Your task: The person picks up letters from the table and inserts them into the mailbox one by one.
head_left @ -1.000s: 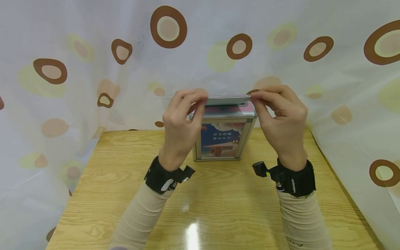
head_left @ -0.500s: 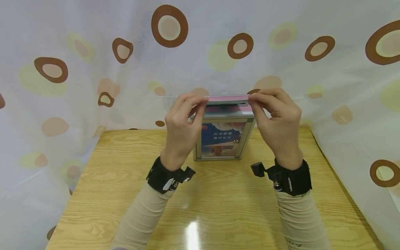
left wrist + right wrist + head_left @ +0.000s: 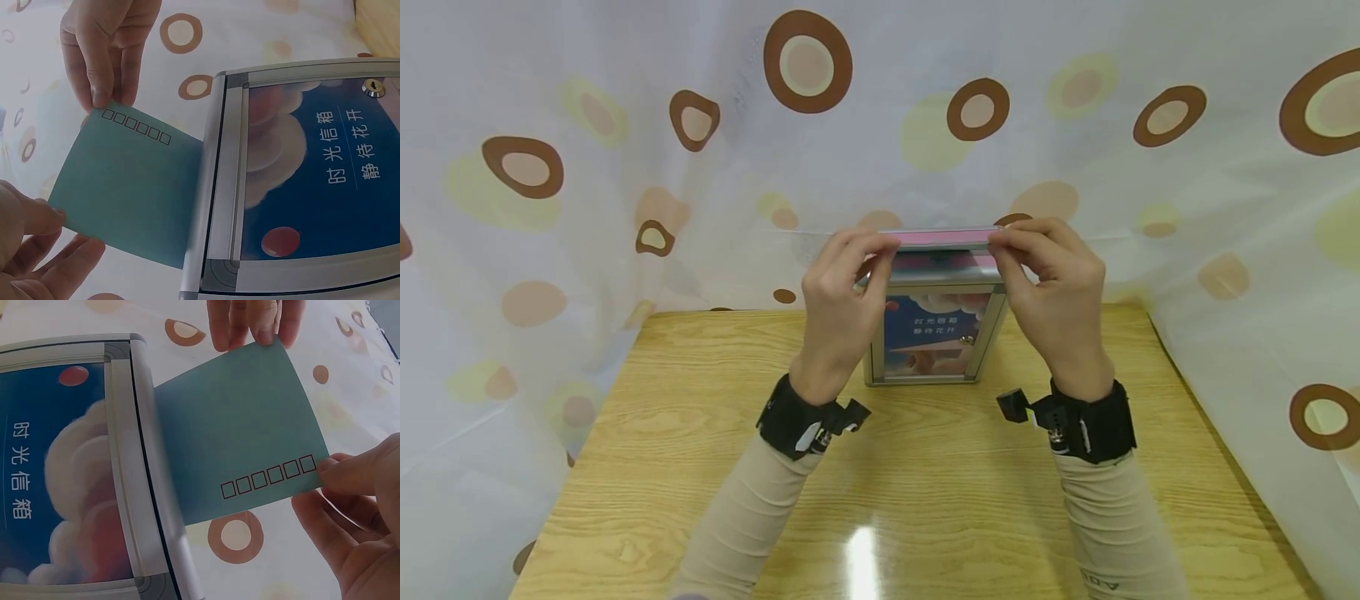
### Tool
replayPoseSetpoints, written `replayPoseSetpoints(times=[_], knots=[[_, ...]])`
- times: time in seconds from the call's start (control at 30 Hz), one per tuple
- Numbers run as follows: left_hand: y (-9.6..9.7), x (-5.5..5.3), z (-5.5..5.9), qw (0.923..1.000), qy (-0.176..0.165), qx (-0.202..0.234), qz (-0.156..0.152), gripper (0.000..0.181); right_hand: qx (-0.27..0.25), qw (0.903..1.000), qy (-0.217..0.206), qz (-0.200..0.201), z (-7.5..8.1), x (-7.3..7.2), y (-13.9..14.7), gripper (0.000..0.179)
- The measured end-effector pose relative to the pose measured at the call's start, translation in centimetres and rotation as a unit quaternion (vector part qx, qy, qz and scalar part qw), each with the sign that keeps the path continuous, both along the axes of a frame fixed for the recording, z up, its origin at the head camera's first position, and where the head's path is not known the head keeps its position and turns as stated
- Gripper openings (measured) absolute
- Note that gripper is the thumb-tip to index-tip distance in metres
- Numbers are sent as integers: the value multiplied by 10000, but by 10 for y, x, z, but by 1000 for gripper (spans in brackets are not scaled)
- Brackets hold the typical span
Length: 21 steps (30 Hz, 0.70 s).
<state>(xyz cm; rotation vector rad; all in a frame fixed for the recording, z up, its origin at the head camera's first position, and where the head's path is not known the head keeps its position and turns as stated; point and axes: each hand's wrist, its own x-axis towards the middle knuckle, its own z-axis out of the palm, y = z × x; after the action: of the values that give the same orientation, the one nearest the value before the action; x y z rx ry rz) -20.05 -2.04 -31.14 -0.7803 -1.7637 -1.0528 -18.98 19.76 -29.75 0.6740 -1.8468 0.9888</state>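
Observation:
A pale green envelope (image 3: pixel 125 181) with a row of printed red postcode boxes stands on edge over the top of a silver-framed letter box (image 3: pixel 936 333). Its lower edge is hidden behind the box's top rim in both wrist views. From the head it appears as a thin strip with a pink band (image 3: pixel 943 239). My left hand (image 3: pixel 842 308) pinches the envelope's upper left corner between thumb and fingers. At the upper right corner, beside the postcode boxes, my right hand (image 3: pixel 1056 300) pinches it the same way.
The letter box has a blue picture panel (image 3: pixel 37 456) with white Chinese characters and a small keyhole lock (image 3: pixel 374 87). It stands towards the back of a wooden table (image 3: pixel 917 467). A white curtain (image 3: pixel 865 158) with brown rings hangs behind and at both sides.
The envelope has tilted, showing more of its pink band, and sits slightly lower over the box. My right hand has shifted left and a little down; my left hand has moved slightly right.

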Motion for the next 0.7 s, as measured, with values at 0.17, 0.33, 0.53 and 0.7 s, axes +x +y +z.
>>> replayPoseSetpoints(times=[0.17, 0.33, 0.53, 0.7], knots=[[1, -2, -3, 10000, -12, -7, 73, 14, -30, 10000, -80, -38, -3, -2, -1, 12], [0, -3, -6, 9998, -117, -78, 172, 15, -51, 9996, -250, -149, -9, -6, -1, 12], [0, -4, -11, 9993, -245, -167, 240, 17, 37, 9992, -354, -188, -15, -9, 0, 13], [0, -4, -15, 9987, -396, -214, 221, 19, 35, 9989, -430, -168, -18, -11, 0, 12]])
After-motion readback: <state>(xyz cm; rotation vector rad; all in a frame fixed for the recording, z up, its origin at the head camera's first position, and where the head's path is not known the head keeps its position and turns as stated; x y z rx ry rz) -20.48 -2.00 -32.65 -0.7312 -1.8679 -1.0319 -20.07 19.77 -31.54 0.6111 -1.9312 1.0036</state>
